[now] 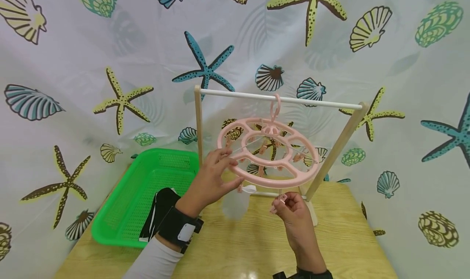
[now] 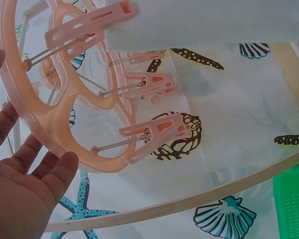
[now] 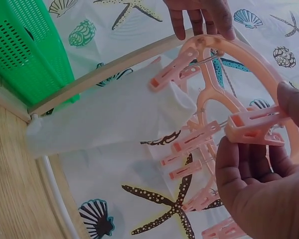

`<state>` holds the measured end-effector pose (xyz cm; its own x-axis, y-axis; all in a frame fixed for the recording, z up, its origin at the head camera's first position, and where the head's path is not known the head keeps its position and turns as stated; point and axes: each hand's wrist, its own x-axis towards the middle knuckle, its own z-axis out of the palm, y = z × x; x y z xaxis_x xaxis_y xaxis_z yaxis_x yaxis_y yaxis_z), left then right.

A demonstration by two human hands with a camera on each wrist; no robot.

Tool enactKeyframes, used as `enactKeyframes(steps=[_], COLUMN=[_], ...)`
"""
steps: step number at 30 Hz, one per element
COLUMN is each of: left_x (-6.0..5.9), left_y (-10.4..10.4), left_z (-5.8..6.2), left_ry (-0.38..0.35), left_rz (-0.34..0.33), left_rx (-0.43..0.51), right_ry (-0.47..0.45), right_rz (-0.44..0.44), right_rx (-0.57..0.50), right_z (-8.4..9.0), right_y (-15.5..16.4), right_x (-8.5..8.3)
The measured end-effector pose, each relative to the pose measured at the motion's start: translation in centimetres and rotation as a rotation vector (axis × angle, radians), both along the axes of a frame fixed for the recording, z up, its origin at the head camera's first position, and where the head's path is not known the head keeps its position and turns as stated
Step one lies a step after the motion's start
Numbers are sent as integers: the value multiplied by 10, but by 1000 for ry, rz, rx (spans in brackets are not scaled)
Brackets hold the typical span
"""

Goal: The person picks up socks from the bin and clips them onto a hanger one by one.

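A pink round clip hanger hangs by its hook from the rack's white bar. My left hand holds the hanger's rim at the near left, fingers over it and thumb at its lower side. Below the rim, my right hand pinches a pink clothespin between thumb and fingers. The right wrist view shows that clothespin's jaws with nothing between them. A white cloth hangs from another clothespin near my left hand. Several more clothespins dangle on cords around the rings.
The wooden rack with its white top bar stands on the wooden table. To the left sits a green basket holding a black cloth piece with white trim. A curtain printed with shells and starfish hangs behind.
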<state>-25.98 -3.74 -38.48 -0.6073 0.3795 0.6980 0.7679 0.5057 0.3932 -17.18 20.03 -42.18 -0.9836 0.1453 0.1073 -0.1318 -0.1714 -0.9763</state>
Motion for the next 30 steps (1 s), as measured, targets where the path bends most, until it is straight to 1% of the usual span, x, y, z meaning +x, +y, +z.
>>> enactKeyframes(steps=[7, 12, 15, 17, 20, 23, 26, 28, 30], left_x=[-1, 0, 0, 0, 0, 1, 3, 3, 3], left_y=[-3, -4, -5, -5, -6, -8, -13, -20, -30], left_z=[-1, -2, -2, -3, -5, -13, -26, -36, -46], left_ry=[-8, -6, -11, -15, -25, -49, -84, -137, -209], left_rz=[4, 1, -1, 1, 0, -4, 19, 73, 148], left_rx=[-5, -4, -5, -6, 23, 108, 214, 247, 238], right_ry=[56, 93, 88, 68, 48, 35, 30, 25, 13], right_rz=[10, -11, -31, -41, -39, -41, -53, -55, -52], right_rx=[20, 39, 55, 59, 65, 63, 57, 50, 49], right_z=[-2, -2, 0, 0, 1, 0, -1, -2, -3], right_y=[-3, -4, -5, -4, -4, -4, -4, -4, -4], right_x=[-1, -1, -1, -2, -3, -3, -3, -3, -3])
